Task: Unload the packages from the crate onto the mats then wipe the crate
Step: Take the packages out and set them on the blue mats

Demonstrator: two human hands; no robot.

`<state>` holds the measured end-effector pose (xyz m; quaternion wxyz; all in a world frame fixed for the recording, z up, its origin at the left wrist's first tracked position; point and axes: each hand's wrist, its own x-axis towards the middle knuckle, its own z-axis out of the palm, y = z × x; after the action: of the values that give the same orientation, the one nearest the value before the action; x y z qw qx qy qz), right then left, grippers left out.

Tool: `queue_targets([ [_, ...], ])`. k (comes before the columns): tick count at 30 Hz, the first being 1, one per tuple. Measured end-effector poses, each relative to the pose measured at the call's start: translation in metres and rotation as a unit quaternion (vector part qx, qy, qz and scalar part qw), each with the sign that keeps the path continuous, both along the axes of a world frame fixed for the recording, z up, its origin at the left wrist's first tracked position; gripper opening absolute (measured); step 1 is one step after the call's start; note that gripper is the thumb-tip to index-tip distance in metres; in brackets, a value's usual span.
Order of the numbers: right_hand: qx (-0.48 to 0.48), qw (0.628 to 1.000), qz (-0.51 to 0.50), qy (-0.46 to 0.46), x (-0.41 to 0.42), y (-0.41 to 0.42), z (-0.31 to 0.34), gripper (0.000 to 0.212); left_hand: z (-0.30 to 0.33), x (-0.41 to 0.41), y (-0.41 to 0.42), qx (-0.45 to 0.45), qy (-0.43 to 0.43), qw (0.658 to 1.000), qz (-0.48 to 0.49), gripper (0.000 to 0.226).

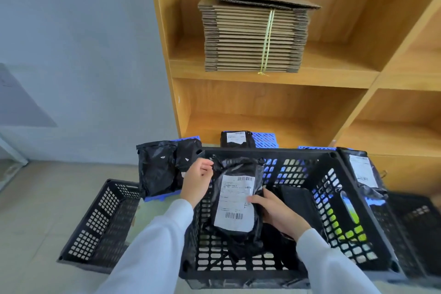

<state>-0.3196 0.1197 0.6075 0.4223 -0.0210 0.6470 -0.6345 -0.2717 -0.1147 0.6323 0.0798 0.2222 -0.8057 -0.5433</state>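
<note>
A black perforated crate (338, 157) stands on the floor below me. Above it I hold a black plastic package with a white shipping label (235, 200). My left hand (196, 181) pinches its top left corner, and my right hand (276, 212) grips its right side from underneath. Another flat black package (298, 203) lies inside the crate to the right. On the blue mats (265, 139) beyond the crate lie black packages: two at the left (158, 167), one at the back (235, 139), and one at the right (362, 170).
A second black crate (100, 222) sits on the floor at the left, and a third (417, 229) at the right. A wooden shelf unit (274, 79) rises behind, holding a tied stack of flat cardboard (255, 36). The grey wall is at the left.
</note>
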Motion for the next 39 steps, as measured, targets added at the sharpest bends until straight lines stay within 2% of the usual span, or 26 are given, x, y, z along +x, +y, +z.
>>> queue_targets([
  [3,-0.031,0.999,-0.013,-0.003,0.0,0.002,0.008,0.046,0.004,-0.005,0.01,0.034,-0.032,0.998,-0.037,0.038],
  [6,-0.055,0.998,-0.008,0.01,-0.001,0.008,0.018,0.047,0.004,-0.008,0.012,0.084,-0.105,0.986,-0.097,0.051],
  [9,-0.066,0.997,-0.023,0.011,-0.004,0.016,0.027,0.046,0.003,-0.008,0.013,0.153,-0.163,0.964,-0.146,0.044],
  [13,-0.064,0.997,-0.053,0.009,-0.007,0.029,0.036,0.042,-0.005,-0.012,0.016,0.247,-0.174,0.94,-0.157,0.042],
  [17,-0.064,0.996,-0.066,0.012,-0.014,0.039,0.043,0.039,-0.002,-0.019,0.028,0.274,-0.181,0.933,-0.149,0.038],
  [21,-0.073,0.994,-0.078,0.026,-0.029,0.051,0.043,0.041,0.005,-0.031,0.043,0.292,-0.15,0.935,-0.137,0.035],
  [25,-0.074,0.993,-0.081,0.049,-0.048,0.07,0.042,0.05,0.012,-0.05,0.065,0.293,-0.114,0.942,-0.113,0.037],
  [29,-0.055,0.983,-0.144,0.095,-0.074,0.098,0.05,0.052,0.021,-0.078,0.099,0.289,-0.081,0.95,-0.089,0.04],
  [36,-0.065,0.965,-0.215,0.139,-0.132,0.163,0.064,0.032,0.035,-0.139,0.176,0.208,0.001,0.973,-0.104,0.032],
  [39,-0.058,0.959,-0.235,0.15,-0.158,0.195,0.061,0.022,0.034,-0.169,0.204,0.13,0.015,0.986,-0.1,0.033],
])
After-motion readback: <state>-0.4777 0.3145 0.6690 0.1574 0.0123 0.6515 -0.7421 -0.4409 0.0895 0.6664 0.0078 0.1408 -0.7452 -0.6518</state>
